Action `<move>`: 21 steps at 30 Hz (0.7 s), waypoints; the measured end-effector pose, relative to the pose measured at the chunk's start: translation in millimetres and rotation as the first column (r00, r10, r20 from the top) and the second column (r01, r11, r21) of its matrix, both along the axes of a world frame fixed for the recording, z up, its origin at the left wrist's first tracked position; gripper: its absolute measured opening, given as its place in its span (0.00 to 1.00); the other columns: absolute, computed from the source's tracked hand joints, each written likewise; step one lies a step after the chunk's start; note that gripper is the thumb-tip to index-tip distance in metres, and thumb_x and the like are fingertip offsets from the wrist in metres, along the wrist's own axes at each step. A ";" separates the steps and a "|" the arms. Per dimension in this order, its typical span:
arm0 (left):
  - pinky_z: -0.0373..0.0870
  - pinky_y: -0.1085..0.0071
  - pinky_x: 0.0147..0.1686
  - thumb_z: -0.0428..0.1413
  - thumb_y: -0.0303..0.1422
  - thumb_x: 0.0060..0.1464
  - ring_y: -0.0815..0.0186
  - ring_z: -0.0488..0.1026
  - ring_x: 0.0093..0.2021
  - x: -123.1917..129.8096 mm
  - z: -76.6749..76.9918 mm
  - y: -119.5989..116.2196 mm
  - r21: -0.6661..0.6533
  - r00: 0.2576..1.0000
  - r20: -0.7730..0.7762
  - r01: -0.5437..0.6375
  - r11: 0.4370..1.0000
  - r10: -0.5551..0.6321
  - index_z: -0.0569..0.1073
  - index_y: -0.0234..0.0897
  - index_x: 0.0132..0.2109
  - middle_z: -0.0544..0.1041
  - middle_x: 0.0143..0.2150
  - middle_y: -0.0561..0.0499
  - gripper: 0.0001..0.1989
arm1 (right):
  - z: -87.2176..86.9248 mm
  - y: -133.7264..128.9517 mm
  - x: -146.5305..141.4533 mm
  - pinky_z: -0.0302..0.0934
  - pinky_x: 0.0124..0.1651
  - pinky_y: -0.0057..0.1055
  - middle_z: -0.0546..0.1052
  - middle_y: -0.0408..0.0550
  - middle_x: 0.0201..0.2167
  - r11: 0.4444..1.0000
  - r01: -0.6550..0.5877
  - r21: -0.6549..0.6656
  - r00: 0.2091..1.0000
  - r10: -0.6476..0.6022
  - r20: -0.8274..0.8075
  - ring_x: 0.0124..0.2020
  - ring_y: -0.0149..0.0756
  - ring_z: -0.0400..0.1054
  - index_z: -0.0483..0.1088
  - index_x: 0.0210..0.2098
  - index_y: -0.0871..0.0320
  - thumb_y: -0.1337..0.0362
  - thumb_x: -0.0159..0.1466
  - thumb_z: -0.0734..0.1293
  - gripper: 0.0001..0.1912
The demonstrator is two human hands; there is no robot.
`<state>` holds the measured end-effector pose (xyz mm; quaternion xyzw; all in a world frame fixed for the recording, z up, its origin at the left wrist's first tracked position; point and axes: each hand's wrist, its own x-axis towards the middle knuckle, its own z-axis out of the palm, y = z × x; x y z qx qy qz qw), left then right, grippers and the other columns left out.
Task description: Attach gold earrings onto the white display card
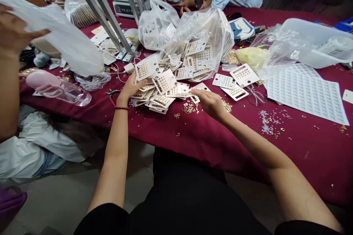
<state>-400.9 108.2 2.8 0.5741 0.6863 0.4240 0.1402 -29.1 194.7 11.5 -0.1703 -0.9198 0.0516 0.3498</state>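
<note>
A heap of white earring cards (164,82) with rows of gold-coloured earrings lies on the dark red cloth in front of me. My left hand (130,89) rests at the heap's left edge, fingers stretched out against the cards and not closed round one. On the other side, my right hand (211,102) reaches in with straight fingers, their tips at the heap's right edge. Beneath that hand lie loose gold earring pieces (189,108). Behind the heap, a clear plastic bag (220,33) lies open with more cards spilling from it.
Metal posts (110,25) rise from the table behind red-handled pliers (112,97). Eyeglasses (257,95), a sheet of small items (306,93) and a plastic tub (300,36) lie rightward. Leftward, another person's hand (13,31) is beside a white bag (68,40). People sit opposite.
</note>
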 end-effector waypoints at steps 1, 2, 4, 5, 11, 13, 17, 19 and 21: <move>0.57 0.53 0.66 0.62 0.45 0.50 0.50 0.63 0.65 1.8 -5.3 -0.6 -0.022 1.000 -0.013 -0.016 1.000 0.016 0.62 0.34 0.64 0.67 0.63 0.37 0.37 | -0.1 9.2 -8.2 0.71 0.54 0.34 0.79 0.46 0.49 1.000 0.011 -0.016 0.998 -0.012 -0.064 0.52 0.34 0.74 0.74 0.49 0.57 0.70 0.70 0.56 0.17; 0.56 0.53 0.66 0.61 0.44 0.51 0.50 0.62 0.65 5.5 -10.0 -3.4 -0.023 0.998 -0.040 -0.057 0.998 0.056 0.62 0.33 0.64 0.66 0.64 0.36 0.37 | -2.0 17.7 -15.5 0.71 0.55 0.34 0.79 0.48 0.50 0.999 0.019 -0.038 0.993 -0.024 -0.114 0.53 0.35 0.73 0.73 0.50 0.58 0.70 0.70 0.56 0.17; 0.55 0.55 0.67 0.60 0.43 0.52 0.51 0.61 0.66 13.2 -16.7 -12.4 0.014 0.992 -0.053 -0.114 0.993 0.115 0.62 0.32 0.64 0.66 0.64 0.36 0.36 | -9.6 32.1 -26.5 0.71 0.54 0.37 0.78 0.50 0.50 0.997 0.014 -0.075 0.994 -0.022 -0.106 0.53 0.37 0.73 0.72 0.51 0.59 0.70 0.70 0.55 0.18; 0.55 0.56 0.67 0.60 0.43 0.52 0.51 0.62 0.66 15.2 -18.8 -16.8 0.033 0.989 -0.044 -0.143 0.989 0.144 0.64 0.32 0.63 0.66 0.64 0.36 0.35 | -14.7 37.4 -30.0 0.71 0.52 0.38 0.78 0.51 0.50 0.997 -0.011 -0.081 0.999 0.008 -0.044 0.52 0.38 0.73 0.72 0.51 0.60 0.70 0.70 0.54 0.18; 0.63 0.55 0.62 0.55 0.49 0.56 0.51 0.67 0.62 -5.8 -13.0 -16.9 0.055 0.958 0.219 -0.201 0.978 0.185 0.64 0.31 0.61 0.68 0.62 0.34 0.33 | -41.6 45.9 -36.1 0.69 0.53 0.44 0.75 0.54 0.54 0.984 -0.170 -0.060 0.949 0.179 0.259 0.55 0.43 0.70 0.69 0.54 0.61 0.72 0.66 0.56 0.20; 0.59 0.53 0.65 0.63 0.48 0.48 0.48 0.61 0.67 -17.8 -4.0 -10.3 -0.054 0.969 0.201 -0.137 0.989 0.145 0.58 0.35 0.66 0.63 0.66 0.35 0.43 | -45.7 45.6 -37.7 0.66 0.56 0.46 0.73 0.57 0.57 0.988 -0.146 -0.057 0.946 0.156 0.284 0.57 0.45 0.68 0.67 0.56 0.63 0.73 0.65 0.56 0.22; 0.67 0.51 0.60 0.69 0.40 0.40 0.49 0.68 0.61 -39.5 17.3 -1.9 -0.361 0.974 0.201 0.177 0.915 -0.109 0.57 0.36 0.67 0.68 0.63 0.36 0.49 | -46.5 45.1 -40.3 0.63 0.59 0.47 0.70 0.59 0.59 0.987 -0.115 -0.115 0.939 0.146 0.312 0.58 0.47 0.66 0.68 0.55 0.66 0.75 0.63 0.55 0.23; 0.72 0.51 0.54 0.67 0.37 0.43 0.52 0.73 0.55 -48.7 26.6 -2.5 -0.385 0.983 0.162 0.142 0.912 -0.085 0.58 0.32 0.66 0.71 0.59 0.34 0.45 | -45.7 44.6 -40.2 0.63 0.59 0.47 0.70 0.59 0.59 0.981 -0.108 -0.158 0.934 0.155 0.321 0.59 0.47 0.65 0.67 0.56 0.65 0.76 0.62 0.54 0.24; 0.75 0.51 0.50 0.63 0.35 0.48 0.56 0.76 0.49 -56.1 34.8 -5.7 -0.380 0.991 0.126 0.098 0.920 -0.053 0.65 0.29 0.62 0.75 0.54 0.35 0.35 | -45.7 44.3 -39.4 0.62 0.60 0.48 0.69 0.58 0.60 0.974 -0.102 -0.202 0.932 0.164 0.324 0.60 0.46 0.64 0.66 0.57 0.64 0.76 0.61 0.54 0.26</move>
